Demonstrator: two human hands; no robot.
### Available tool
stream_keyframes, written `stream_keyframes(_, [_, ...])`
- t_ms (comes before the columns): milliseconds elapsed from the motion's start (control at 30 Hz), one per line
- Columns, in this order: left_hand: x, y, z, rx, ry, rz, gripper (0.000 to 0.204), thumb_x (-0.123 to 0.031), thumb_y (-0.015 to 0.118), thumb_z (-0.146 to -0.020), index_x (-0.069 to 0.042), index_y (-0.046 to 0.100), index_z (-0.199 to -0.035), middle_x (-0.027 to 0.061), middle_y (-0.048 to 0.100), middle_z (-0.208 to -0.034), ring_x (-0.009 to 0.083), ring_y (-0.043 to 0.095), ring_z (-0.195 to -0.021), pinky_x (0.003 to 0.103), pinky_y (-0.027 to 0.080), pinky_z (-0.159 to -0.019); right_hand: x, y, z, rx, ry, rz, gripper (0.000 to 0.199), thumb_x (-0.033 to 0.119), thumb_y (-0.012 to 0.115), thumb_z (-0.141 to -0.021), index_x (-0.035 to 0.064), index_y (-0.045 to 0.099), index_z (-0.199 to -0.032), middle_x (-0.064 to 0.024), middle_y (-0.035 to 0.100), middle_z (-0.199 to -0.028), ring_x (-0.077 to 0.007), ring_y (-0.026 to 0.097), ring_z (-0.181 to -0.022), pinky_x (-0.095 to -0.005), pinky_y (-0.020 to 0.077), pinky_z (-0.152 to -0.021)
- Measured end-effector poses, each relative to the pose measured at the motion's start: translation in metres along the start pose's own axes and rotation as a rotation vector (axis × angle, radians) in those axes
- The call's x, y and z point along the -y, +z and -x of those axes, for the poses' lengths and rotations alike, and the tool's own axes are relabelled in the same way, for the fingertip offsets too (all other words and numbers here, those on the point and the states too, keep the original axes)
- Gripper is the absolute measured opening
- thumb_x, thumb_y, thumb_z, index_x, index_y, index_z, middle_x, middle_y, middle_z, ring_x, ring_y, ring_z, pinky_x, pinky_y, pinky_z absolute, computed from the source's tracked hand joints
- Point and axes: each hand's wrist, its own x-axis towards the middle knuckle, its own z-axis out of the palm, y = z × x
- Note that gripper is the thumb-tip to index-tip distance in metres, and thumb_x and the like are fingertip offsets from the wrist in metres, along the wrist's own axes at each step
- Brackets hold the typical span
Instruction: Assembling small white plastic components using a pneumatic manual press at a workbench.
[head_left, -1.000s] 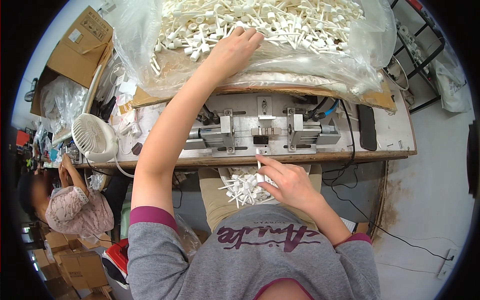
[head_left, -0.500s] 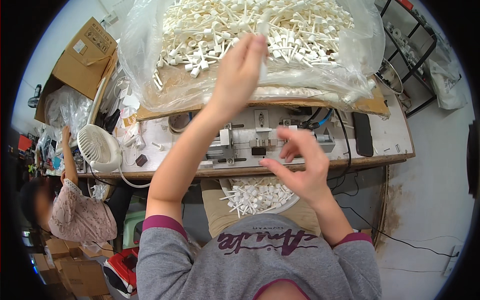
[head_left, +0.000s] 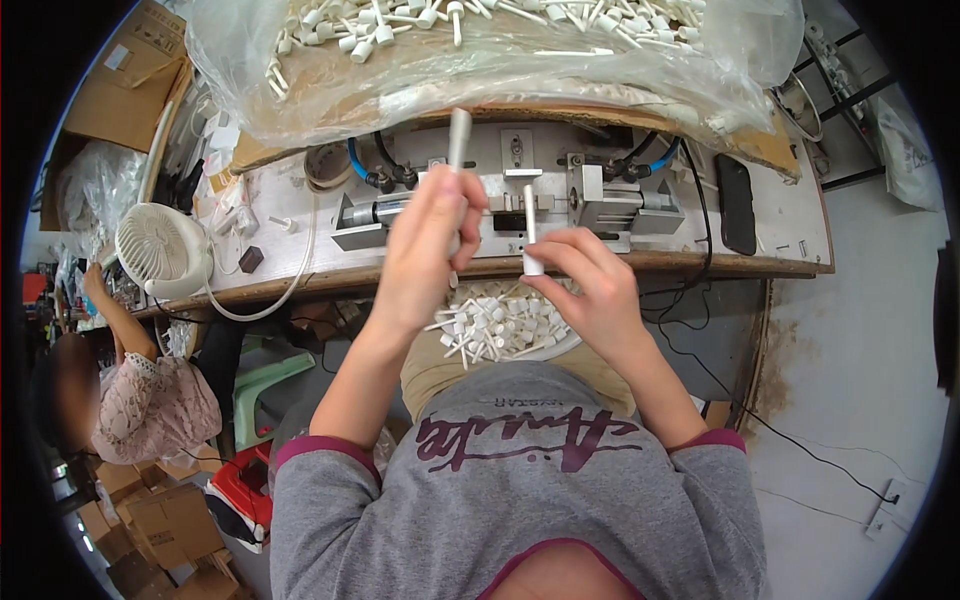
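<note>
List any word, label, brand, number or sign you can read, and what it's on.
Grey shirt: large purple script plus a smaller line, upside down in this view; wording not copied here.
Upper-left carton: dark print and a white label, too small to read.
Lower-left carton: faint print, too small to read.
White pieces in the left hand and right hand: no lettering visible.

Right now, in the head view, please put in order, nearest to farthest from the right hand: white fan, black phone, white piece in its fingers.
1. White piece: held by the right hand.
2. Black phone: to the hand's right.
3. White fan: far to the hand's left.
</note>
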Motion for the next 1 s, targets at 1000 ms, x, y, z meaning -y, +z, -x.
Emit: stream_keyframes(1000, [0.018, -0.006, 0.025, -0.211, -0.040, 0.029, 0.031, -0.011, 0.071, -0.088, 0.002, 0.066, -0.116, 0.0042, 0.068, -0.094, 0.0037, 0.056, -0.071, 0.018, 0.042, -0.064, -0.022, 0.043, -0.014, 0.085, -0.160, 0.519, 0.026, 0.013, 0.076, -0.067, 0.0075, 0.070, -0.092, -0.0059, 0.072, -0.112, -0.0157, 0.060, -0.054, -0.0266, 0.0453, -0.053])
